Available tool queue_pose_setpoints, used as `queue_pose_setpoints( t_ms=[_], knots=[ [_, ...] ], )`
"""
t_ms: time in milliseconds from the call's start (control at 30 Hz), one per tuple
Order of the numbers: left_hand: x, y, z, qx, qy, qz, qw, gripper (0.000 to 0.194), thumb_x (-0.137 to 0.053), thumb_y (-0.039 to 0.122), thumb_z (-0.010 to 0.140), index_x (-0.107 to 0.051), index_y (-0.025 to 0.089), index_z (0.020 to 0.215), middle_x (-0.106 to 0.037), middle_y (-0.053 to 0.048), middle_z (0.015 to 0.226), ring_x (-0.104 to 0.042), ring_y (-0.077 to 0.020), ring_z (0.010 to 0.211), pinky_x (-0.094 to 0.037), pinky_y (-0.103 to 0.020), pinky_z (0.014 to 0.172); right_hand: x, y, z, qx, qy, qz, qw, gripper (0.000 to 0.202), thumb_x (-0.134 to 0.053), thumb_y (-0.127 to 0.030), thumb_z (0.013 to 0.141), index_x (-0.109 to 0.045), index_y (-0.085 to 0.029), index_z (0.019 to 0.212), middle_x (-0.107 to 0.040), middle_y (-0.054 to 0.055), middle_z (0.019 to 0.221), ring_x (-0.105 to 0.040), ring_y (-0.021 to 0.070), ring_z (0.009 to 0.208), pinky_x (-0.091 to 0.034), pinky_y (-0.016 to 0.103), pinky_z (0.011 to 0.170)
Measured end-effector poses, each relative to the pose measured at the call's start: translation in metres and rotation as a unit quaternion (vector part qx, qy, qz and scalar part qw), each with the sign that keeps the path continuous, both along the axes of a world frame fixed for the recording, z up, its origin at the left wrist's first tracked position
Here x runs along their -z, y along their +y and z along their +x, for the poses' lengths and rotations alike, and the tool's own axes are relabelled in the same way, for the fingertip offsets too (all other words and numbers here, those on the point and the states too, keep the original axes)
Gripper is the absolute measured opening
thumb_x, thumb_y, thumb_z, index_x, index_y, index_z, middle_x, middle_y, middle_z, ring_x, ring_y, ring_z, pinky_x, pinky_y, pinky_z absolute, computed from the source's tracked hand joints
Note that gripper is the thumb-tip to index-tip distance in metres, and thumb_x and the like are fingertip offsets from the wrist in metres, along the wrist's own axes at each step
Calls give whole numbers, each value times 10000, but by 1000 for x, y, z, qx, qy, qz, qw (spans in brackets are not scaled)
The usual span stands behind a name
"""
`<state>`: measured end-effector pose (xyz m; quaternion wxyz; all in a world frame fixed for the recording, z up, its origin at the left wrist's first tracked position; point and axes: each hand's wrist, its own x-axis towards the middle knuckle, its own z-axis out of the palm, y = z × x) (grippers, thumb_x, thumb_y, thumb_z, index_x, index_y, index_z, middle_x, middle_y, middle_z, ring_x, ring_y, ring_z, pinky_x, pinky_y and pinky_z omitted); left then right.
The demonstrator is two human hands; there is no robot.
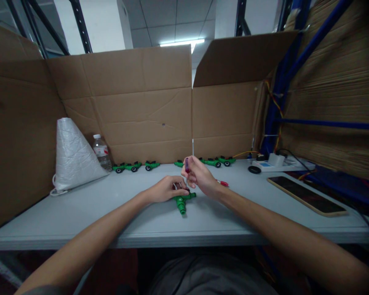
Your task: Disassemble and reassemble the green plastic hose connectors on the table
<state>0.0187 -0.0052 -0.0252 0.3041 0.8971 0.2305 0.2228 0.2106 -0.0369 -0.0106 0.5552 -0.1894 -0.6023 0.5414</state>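
My left hand rests on the tabletop, its fingers closed on the upper end of a green plastic toy car. The car's narrow end points towards me; its far end is mostly hidden under my fingers. Just above and to the right, my right hand is closed around a screwdriver with a dark red handle. Its tip, close to the toy, is too small to make out. Beside my right wrist lies a red-handled tool, partly covered by the hand.
Several green toy cars with black wheels line the back of the white table. A silvery bag and a water bottle stand at left. A phone, a black disc and a power strip lie right. Cardboard walls enclose the back.
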Motion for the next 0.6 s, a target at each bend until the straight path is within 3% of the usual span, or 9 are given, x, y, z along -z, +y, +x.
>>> queue_pose_setpoints(
  t_ms=[167,267,400,600],
  knots=[
    [0,-1,0,8,-10,-18,1000,415,-746,543,921,-731,128,936,-746,-84,958,-651,-174,835,-488,-276,778,-4,-3,1,-4,-10,-3,1000,590,-758,-729,828,-432,-257,969,-642,-74,741,-305,31,394,-246,156,353],
    [-1,-2,1,18,-13,-22,1000,404,-748,531,922,-729,128,935,-743,-82,953,-660,-181,853,-495,-281,791,-5,-5,2,-34,-11,-1,999,529,-694,-715,898,-516,-220,948,-656,-27,816,-319,30,432,-282,167,364],
    [0,-1,0,-2,-5,-7,1000,418,-755,544,912,-729,128,905,-733,-75,930,-655,-183,851,-489,-278,786,-3,-6,2,-36,-16,-8,999,561,-628,-758,918,-580,-201,955,-577,-36,755,-371,46,444,-323,182,366],
    [0,1,-2,-3,-1,-14,1000,436,-755,568,905,-741,133,928,-739,-73,932,-645,-167,804,-475,-264,744,-2,-3,1,-18,-5,7,1000,559,-730,-728,859,-479,-243,976,-610,-67,757,-370,39,425,-301,164,370]
  ],
)
